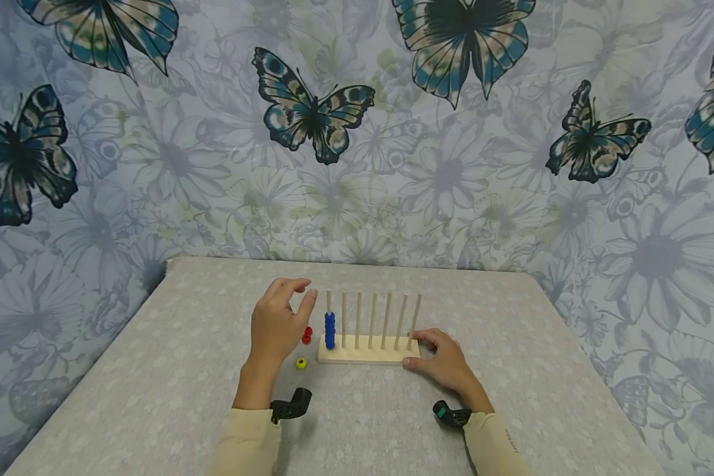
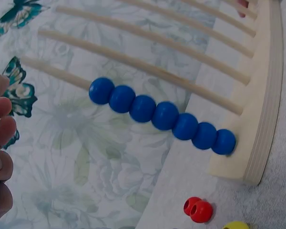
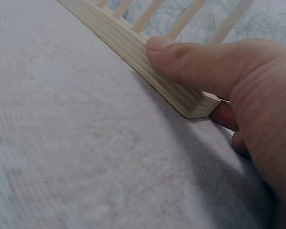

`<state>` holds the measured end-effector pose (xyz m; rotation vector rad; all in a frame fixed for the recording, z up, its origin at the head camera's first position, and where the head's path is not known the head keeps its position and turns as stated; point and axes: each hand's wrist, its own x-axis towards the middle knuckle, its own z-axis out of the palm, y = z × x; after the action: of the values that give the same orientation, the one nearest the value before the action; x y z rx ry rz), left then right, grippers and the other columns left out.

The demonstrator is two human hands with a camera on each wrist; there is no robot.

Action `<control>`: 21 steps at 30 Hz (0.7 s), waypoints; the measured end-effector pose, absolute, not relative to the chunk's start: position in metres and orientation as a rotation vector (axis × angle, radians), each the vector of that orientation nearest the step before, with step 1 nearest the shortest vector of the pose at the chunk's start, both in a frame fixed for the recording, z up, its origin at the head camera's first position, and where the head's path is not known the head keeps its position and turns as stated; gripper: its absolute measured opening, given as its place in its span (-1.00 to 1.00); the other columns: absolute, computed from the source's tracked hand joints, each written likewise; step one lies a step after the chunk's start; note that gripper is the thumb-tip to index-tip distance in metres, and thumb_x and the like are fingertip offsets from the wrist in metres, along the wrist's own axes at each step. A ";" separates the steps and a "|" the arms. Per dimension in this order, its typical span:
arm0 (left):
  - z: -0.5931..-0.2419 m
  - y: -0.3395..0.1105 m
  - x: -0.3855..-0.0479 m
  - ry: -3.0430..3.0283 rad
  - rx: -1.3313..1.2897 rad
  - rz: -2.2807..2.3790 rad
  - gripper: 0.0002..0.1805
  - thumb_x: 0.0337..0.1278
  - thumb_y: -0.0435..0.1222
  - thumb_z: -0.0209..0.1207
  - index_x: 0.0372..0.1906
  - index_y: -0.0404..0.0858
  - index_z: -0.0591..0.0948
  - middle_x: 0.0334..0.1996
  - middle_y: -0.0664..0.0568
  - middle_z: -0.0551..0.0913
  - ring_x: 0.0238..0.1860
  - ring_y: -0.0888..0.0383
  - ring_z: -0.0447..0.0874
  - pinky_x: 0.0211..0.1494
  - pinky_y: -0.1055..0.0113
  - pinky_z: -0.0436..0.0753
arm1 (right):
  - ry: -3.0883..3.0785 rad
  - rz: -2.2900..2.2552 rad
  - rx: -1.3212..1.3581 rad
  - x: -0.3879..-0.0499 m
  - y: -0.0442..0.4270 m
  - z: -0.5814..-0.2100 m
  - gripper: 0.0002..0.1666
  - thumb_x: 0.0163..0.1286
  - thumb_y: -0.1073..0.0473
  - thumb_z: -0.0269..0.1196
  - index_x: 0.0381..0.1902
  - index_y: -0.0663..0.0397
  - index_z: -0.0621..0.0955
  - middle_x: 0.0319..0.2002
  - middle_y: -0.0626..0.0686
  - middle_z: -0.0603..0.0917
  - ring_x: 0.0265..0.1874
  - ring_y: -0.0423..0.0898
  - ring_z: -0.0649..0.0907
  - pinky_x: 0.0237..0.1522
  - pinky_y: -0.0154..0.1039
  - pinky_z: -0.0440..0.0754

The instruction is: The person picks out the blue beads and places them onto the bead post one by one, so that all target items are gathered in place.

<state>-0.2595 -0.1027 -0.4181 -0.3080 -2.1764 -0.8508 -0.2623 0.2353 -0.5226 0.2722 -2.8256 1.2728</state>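
A wooden peg stand (image 1: 365, 357) with several upright rods rests on the table. Blue beads (image 2: 164, 115) are stacked on its leftmost rod, with the rod's top bare above them. My left hand (image 1: 277, 324) is raised just left of that rod's top, thumb and forefinger apart, and I see nothing between them. At the left edge of the left wrist view, only the fingertips (image 2: 4, 129) show. My right hand (image 1: 443, 360) grips the right end of the stand, thumb (image 3: 181, 59) along the front and the other fingers behind, partly hidden.
Red beads (image 1: 307, 335) lie left of the stand, close together. Nearer to me is a yellow bead (image 1: 301, 363). A pale patterned cloth covers the table (image 1: 172, 370), whose far edge meets a butterfly-print backdrop (image 1: 357, 211).
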 end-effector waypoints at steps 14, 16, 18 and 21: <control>-0.436 -0.118 -0.262 -2.267 -0.168 -0.837 -0.75 0.28 -0.13 0.27 -0.02 -0.13 0.73 -0.22 0.01 0.71 -0.55 0.19 0.42 -0.48 0.33 0.45 | -2.823 1.277 0.281 -0.262 0.235 -0.525 -0.26 -0.01 -0.29 0.55 0.14 -0.26 0.64 0.05 -0.14 0.65 -0.03 -0.14 0.54 0.06 -0.10 0.50; -0.442 -0.120 -0.264 -2.313 -0.143 -0.844 -0.75 0.29 -0.13 0.27 -0.01 -0.11 0.72 -0.21 0.03 0.71 -0.53 0.18 0.44 -0.45 0.32 0.46 | -2.815 1.293 0.290 -0.262 0.235 -0.525 -0.26 -0.02 -0.29 0.55 0.14 -0.25 0.64 0.05 -0.13 0.65 -0.03 -0.13 0.54 0.07 -0.10 0.50; -0.449 -0.121 -0.265 -2.356 -0.117 -0.862 -0.75 0.30 -0.12 0.26 -0.01 -0.11 0.72 -0.20 0.03 0.71 -0.51 0.18 0.45 -0.42 0.31 0.46 | -2.814 1.293 0.287 -0.262 0.236 -0.525 -0.26 -0.01 -0.29 0.54 0.14 -0.25 0.64 0.05 -0.13 0.65 -0.03 -0.13 0.54 0.06 -0.10 0.50; -0.460 -0.123 -0.268 -2.406 -0.079 -0.897 -0.74 0.31 -0.11 0.26 0.00 -0.08 0.72 -0.20 0.06 0.70 -0.50 0.18 0.44 -0.39 0.31 0.46 | -2.818 1.290 0.277 -0.262 0.237 -0.524 -0.26 0.00 -0.30 0.54 0.14 -0.27 0.64 0.06 -0.13 0.64 -0.04 -0.14 0.53 0.06 -0.10 0.49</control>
<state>-0.2685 -0.1227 -0.4603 -0.0789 -2.4062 -0.8967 -0.2624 0.2368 -0.5239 0.2773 -2.8176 1.2902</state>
